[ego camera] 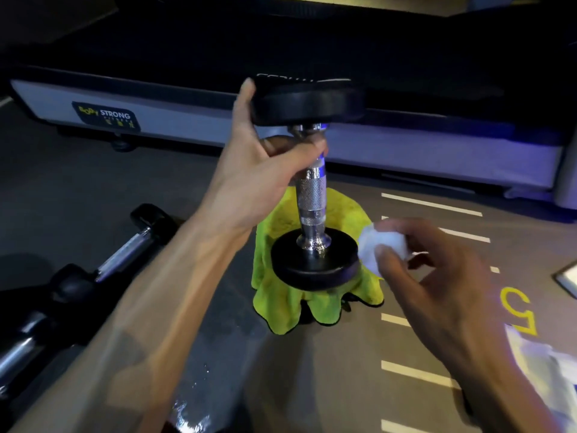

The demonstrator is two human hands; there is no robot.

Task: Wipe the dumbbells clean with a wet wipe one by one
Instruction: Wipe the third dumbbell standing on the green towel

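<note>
A dumbbell [311, 195] with black round ends and a chrome knurled handle stands upright in the middle of the view, its lower end on a yellow-green cloth [281, 295]. My left hand [265, 164] grips the top of the handle just under the upper black end, the thumb along that end's rim. My right hand [437, 276] pinches a crumpled white wet wipe [379, 248] beside the right edge of the lower black end; whether the wipe touches it I cannot tell.
Two more dumbbells [125, 251] [22, 348] lie on the dark floor at the left. A treadmill base [187, 120] runs across the back. White floor lines and a yellow number [518, 310] are at the right. A pale packet [549, 370] lies at the lower right.
</note>
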